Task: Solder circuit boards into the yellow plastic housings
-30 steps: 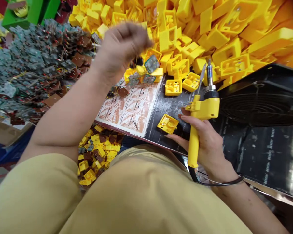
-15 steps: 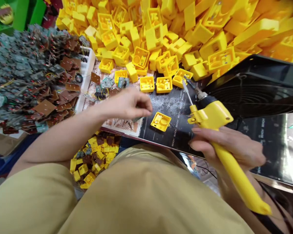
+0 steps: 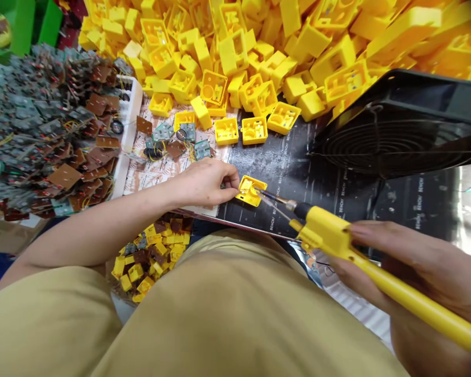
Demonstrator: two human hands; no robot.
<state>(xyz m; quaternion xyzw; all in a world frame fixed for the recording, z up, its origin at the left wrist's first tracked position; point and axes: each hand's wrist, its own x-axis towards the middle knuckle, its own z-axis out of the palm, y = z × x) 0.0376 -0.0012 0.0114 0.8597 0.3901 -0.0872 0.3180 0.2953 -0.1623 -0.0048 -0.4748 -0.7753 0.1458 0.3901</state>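
My right hand [image 3: 412,277] is wrapped round the handle of a yellow soldering gun [image 3: 329,230]. Its metal tip and thin feed tube reach left into a small open yellow plastic case [image 3: 252,189] on the black bench mat. At the left edge of that case, my left hand [image 3: 212,183] has thumb and forefinger pinched together. Whatever lies between those fingertips is too small to make out. Just behind the left hand are a few loose circuit boards with wires [image 3: 202,150].
Yellow cases [image 3: 227,52] are heaped along the back. At left, a white tray [image 3: 127,136] holds piled circuit boards [image 3: 63,125]. A black fan [image 3: 392,125] stands at right. Below the bench edge sits a container of yellow and brown parts [image 3: 157,251].
The soldering gun has swung left and down, bringing its tip from above the mat into the small case. My left hand has moved onto that case's left edge.
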